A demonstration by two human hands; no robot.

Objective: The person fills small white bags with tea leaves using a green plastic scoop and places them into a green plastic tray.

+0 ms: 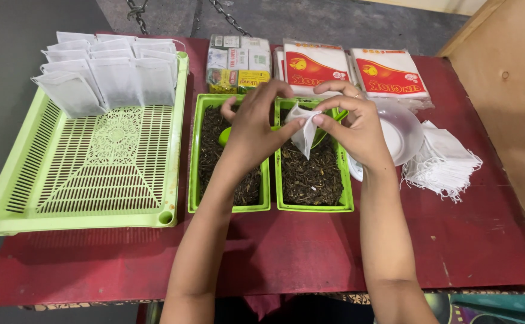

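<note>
Both hands, left hand [251, 129] and right hand [358, 129], pinching small white paper filter bag [303, 133]. Held above two green rectangular plastic trays [274, 207] of dark loose tea.

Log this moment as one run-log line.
left hand: pinching white filter bag | right hand: pinching same bag | below: green tea-leaf tray | beside: perforated tray, bags standing

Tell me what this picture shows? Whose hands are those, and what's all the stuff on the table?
The camera sits on a person's head and looks down, so those are that person's own bare hands. The left hand and right hand together hold a small white bag over two green tubs of dark dried leaves. On the red table there is also a big green tray with a row of filled bags, a loose heap of empty bags, a white bowl and packets at the back.
</note>
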